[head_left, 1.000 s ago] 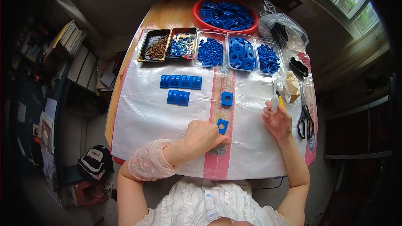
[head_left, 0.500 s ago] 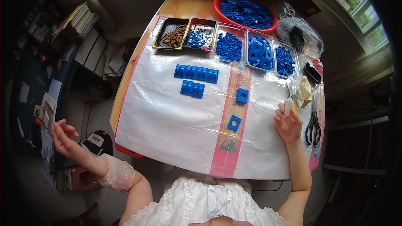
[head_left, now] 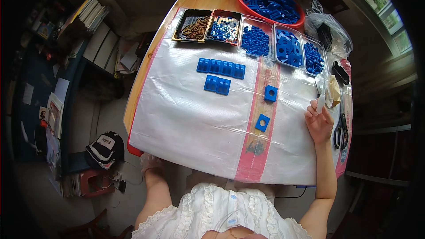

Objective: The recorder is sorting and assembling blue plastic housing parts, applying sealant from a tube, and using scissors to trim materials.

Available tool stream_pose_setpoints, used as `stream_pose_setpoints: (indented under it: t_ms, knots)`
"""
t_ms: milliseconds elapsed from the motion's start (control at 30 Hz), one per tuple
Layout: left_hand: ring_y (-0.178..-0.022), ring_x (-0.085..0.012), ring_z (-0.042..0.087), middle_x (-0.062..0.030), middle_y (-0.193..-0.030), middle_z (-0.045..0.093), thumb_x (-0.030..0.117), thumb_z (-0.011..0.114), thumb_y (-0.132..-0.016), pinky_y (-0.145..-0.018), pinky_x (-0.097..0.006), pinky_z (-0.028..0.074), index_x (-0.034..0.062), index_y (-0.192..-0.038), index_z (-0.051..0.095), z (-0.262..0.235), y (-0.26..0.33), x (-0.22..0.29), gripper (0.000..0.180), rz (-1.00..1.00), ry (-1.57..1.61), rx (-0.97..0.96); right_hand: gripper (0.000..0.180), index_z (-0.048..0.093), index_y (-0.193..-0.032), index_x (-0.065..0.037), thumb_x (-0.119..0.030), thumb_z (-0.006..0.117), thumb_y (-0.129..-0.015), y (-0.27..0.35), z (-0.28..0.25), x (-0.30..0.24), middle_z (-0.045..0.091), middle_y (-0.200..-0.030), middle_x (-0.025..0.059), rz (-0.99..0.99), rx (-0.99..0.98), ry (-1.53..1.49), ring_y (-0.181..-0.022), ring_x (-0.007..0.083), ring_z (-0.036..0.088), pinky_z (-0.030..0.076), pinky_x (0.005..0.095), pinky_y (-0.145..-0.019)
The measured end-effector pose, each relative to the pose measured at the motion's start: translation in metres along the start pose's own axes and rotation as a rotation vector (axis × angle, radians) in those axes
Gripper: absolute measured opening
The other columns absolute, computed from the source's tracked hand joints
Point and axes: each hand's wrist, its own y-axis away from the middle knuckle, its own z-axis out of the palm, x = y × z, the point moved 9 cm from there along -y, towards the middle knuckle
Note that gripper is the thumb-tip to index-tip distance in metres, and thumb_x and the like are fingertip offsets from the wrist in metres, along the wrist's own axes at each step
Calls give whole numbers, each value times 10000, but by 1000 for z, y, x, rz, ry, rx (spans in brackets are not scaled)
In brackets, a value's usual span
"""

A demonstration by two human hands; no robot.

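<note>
My right hand point(head_left: 319, 123) is at the right side of the table with its fingers curled up around a small whitish handle point(head_left: 321, 105). A thin dark shaft seems to rise from it, like a small screwdriver, but its kind is unclear. Left of that hand, two blue square pieces with round holes lie apart on the sheet, one nearer point(head_left: 262, 123) and one farther point(head_left: 271, 93). Farther left sit a row of joined blue pieces point(head_left: 221, 68) and a shorter pair point(head_left: 217, 85). Only my left forearm point(head_left: 157, 190) shows; its hand is hidden near the table's front edge.
Along the back stand trays of brass-coloured screws point(head_left: 195, 27), nuts point(head_left: 224, 30) and blue parts point(head_left: 255, 40). Behind them is a red basin point(head_left: 240, 1) of blue pieces. Black scissors point(head_left: 341, 133), crumpled brown paper point(head_left: 333, 91) and a plastic bag point(head_left: 338, 33) lie rightward.
My left hand has swung down from the raised spot at the left and out of sight by the table's front edge. The view has shifted slightly; my right hand keeps nearly the same place.
</note>
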Motion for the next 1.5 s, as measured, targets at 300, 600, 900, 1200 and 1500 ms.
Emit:
stream_pose_setpoints:
  t_ms: [300, 600, 900, 1200, 1500]
  knots:
    - [-1170, -373, 657, -249, -1289, 645, 190, 660, -974, -936, -455, 575, -3, -1448, 454, -18, 13, 16, 553, 41, -90, 2, 322, 533, -1309, -35, -195, 578, -1033, -3, 1, 4, 516, -1092, 78, 8, -30, 24, -884, 141, 460, 438, 319, -854]
    - [-1232, -375, 636, -249, -1350, 623, 179, 667, -961, -977, -456, 576, 1, -1492, 418, -31, 19, 25, 613, 111, -142, 29, 302, 550, -1283, -31, -181, 591, -1025, -5, 2, 3, 546, -1103, 84, -10, -6, 36, -887, 139, 474, 442, 313, -848]
    - [-1250, -385, 614, -245, -1378, 594, 166, 729, -902, -1038, -481, 539, 12, -1513, 384, -30, 29, 18, 719, 41, -112, -33, 284, 552, -1268, -21, -170, 580, -1028, 1, 2, -1, 558, -1096, 87, -23, 5, 51, -895, 142, 488, 449, 313, -855]
    - [-1056, -242, 645, -143, -1243, 622, 18, 671, -956, -959, -350, 545, -35, -1314, 532, -237, 19, -173, 387, 140, 1260, 1691, 286, 561, -1279, -39, -170, 584, -1025, -7, 1, 8, 582, -1106, 91, 4, 16, 35, -886, 143, 495, 450, 319, -856]
    - [-705, -199, 696, -109, -844, 714, 125, 763, -908, -640, -309, 558, 18, -935, 736, -352, 325, 332, 114, 1406, 414, 328, 277, 541, -1257, -39, -175, 601, -1023, -3, 2, 5, 510, -1057, 75, -2, 34, 31, -869, 132, 454, 450, 300, -844]
